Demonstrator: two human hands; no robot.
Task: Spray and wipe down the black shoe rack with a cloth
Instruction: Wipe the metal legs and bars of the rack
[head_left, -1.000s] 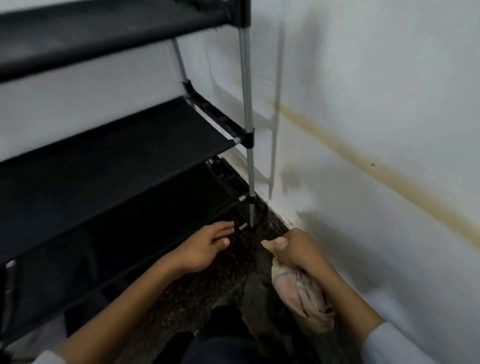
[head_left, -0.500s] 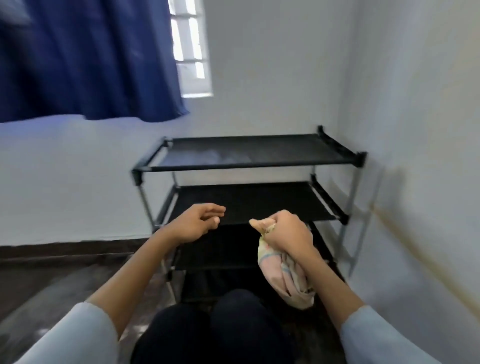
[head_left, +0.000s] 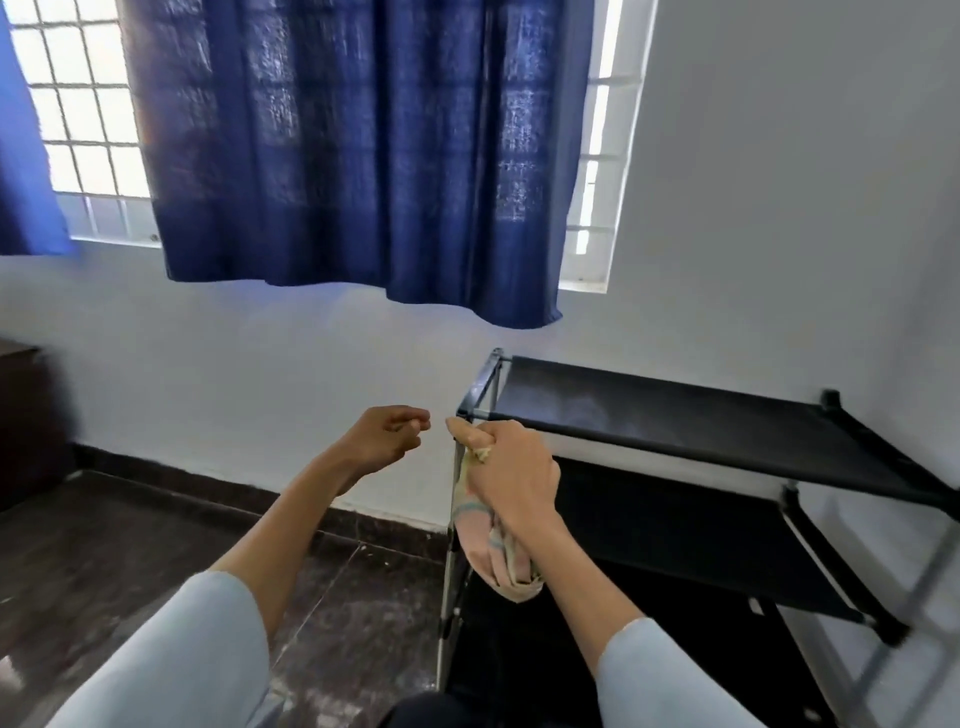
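The black shoe rack (head_left: 717, 431) stands at the right against the white walls, with black fabric shelves on a metal frame. My right hand (head_left: 511, 475) is raised in front of the rack's left post and grips a bunched pink cloth (head_left: 493, 551), which hangs down below the fist. My left hand (head_left: 387, 436) floats to the left of it, level with the top shelf, fingers loosely curled and holding nothing. No spray bottle is in view.
A dark blue curtain (head_left: 353, 156) hangs over a barred window (head_left: 78, 104) above. The floor (head_left: 130, 551) is dark stone with a dark skirting along the wall. A dark piece of furniture (head_left: 21, 415) stands at the far left.
The view has swung up and left, from the rack's lower right corner to the window and the rack's left end. Both hands rose with it; the right still holds the cloth.
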